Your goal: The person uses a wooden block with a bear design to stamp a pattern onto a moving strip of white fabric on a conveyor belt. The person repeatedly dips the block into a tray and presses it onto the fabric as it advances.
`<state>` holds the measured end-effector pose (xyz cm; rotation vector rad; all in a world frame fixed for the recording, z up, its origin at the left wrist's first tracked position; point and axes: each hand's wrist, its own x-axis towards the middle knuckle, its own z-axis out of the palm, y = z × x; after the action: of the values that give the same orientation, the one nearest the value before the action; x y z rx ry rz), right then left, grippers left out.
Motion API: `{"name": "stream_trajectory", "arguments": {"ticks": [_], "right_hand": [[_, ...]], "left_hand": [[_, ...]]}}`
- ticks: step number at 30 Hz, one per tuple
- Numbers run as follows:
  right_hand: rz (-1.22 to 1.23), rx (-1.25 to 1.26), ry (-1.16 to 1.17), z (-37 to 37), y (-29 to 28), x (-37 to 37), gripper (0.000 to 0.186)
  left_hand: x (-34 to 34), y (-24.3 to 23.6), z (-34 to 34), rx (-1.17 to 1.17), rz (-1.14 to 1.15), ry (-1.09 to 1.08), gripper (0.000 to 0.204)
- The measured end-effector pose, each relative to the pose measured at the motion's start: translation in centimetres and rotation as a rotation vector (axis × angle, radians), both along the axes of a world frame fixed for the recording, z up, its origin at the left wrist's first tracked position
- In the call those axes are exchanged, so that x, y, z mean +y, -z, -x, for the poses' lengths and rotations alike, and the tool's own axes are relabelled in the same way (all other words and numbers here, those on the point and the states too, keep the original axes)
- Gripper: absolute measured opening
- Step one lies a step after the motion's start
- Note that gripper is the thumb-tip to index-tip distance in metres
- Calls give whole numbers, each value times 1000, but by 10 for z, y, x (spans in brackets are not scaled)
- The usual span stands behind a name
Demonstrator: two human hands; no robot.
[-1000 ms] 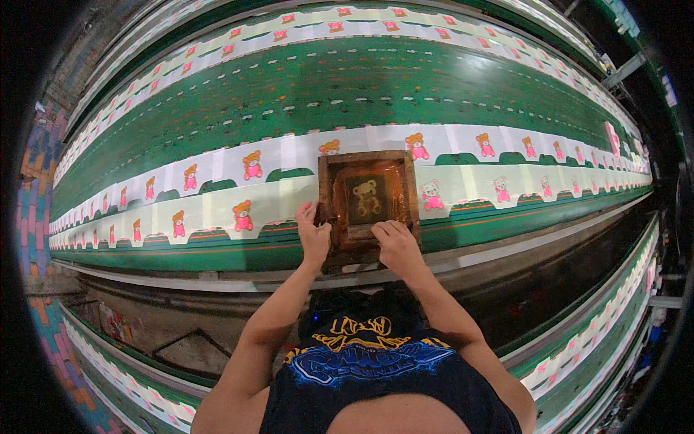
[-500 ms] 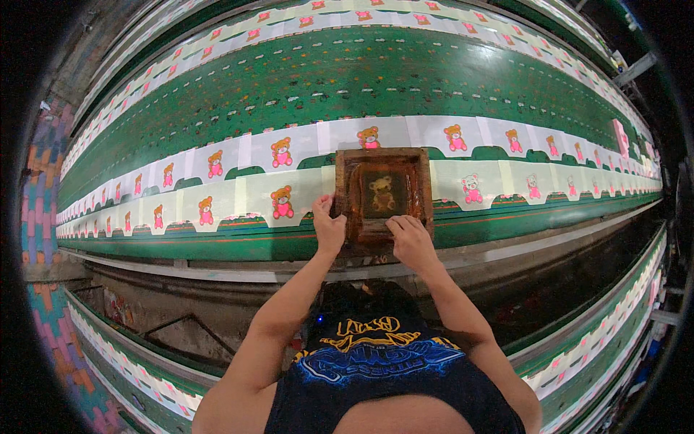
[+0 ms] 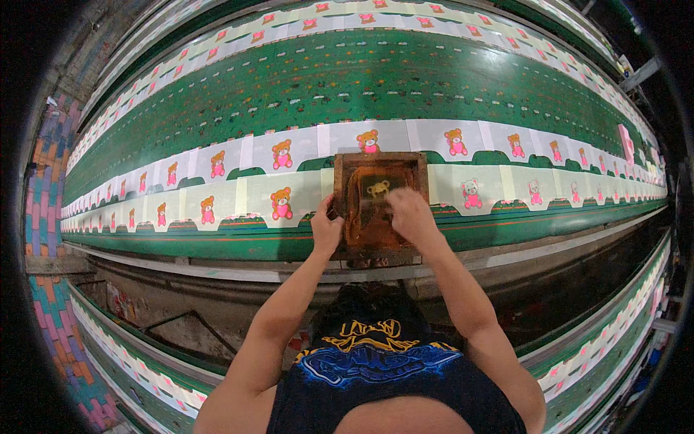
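A square wooden printing screen (image 3: 340,202) lies on the pale pieces along the near edge of the green table, with a teddy-bear stencil (image 3: 377,189) visible in its amber-stained mesh. Gripping the screen's left side, my left hand (image 3: 325,220) has its fingers closed on the wood. My right hand (image 3: 408,217) is over the mesh with fingers curled on a blurred flat squeegee, which hides the lower part of the stencil. Left of the screen are printed brown-and-pink bears (image 3: 281,204); to its right the bears (image 3: 471,194) show pink and white without brown.
The long green table (image 3: 303,72) bends across the view with further rows of printed pieces (image 3: 311,23). A metal rail (image 3: 181,271) runs along its near edge. Another table (image 3: 593,362) stands behind me, and coloured floor tiles (image 3: 50,195) show at far left.
The screen shifted rightward in view along with my hands, then held roughly in place. My right hand moved up across the mesh, covering more of the stencil. My left hand stayed on the frame.
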<state>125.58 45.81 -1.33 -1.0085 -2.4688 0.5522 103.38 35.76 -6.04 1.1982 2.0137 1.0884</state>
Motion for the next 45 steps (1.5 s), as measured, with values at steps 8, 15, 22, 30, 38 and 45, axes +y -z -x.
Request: {"name": "stream_trajectory", "arguments": {"ticks": [8,15,22,30,38,45], "right_hand": [[-23,28,67,11,30,3,38],[-17,-4,27,-15,22,-73,40],[11,-27,5,-16,16,-70,40],[9,31,5,-23,18,-61,35],[16,-1,10,-123,-4,-25,39],[-21,-18,27,-234,20,10,43]], "left_hand": [[1,-6,-1,20,38,26,62],[0,4,-1,-35,33,2,62],[0,5,-2,0,70,20,65],[-1,10,-8,-170,37,-26,79],[32,10,-118,-174,-156,-41,76],[73,29,-235,-383,-164,-35,74]]}}
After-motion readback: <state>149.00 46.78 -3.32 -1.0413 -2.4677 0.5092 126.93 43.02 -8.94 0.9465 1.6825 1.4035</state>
